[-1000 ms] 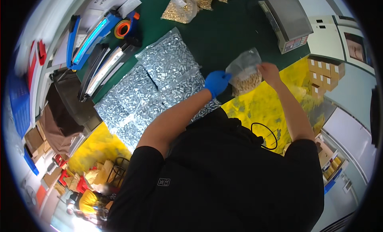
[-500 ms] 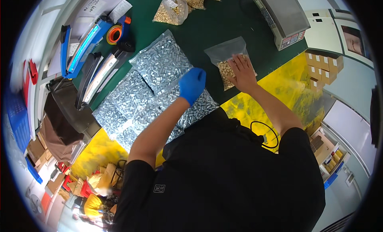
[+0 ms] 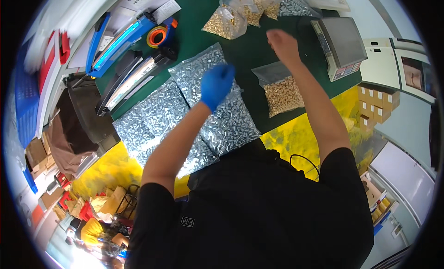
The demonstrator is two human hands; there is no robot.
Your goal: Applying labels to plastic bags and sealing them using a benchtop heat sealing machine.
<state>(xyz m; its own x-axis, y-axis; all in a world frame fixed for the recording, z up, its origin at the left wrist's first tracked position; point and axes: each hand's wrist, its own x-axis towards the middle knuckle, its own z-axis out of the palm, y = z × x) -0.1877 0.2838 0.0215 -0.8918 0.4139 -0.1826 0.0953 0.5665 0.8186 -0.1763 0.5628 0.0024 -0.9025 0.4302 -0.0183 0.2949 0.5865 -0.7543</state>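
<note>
Centrally, the blue-gloved left hand [image 3: 217,87] is poised over the clear plastic bags of silver-coloured metal sleeves [image 3: 236,123], fingers curled inward; whether it touches the film, or encloses anything, cannot be told. The bare right hand [image 3: 283,44] is raised beyond the clear bag of brass-coloured fittings [image 3: 283,96], its fingers bent; no object is visible in it, but its palm side is hidden, so its grasp cannot be determined. The brass-filled bag lies flat on the green tabletop [image 3: 252,46], close to the near edge, right of the silver-filled bags and partly overlapped by the right forearm. Its slack, unfilled end points toward the far side. Behind stand further bags of brass-coloured pieces [image 3: 225,23] and, to the right, a bench scale [image 3: 342,40].

Handling (judged): both kinds of bag should be heavy for their size, limp and apt to sag as the loose contents shift. The film is probably slippery, particularly under a smooth glove, and more liable to tear than the metal is to break. The slack end of the brass-filled bag offers a gathered grip; a palm beneath the filled part would carry the weight.
</note>
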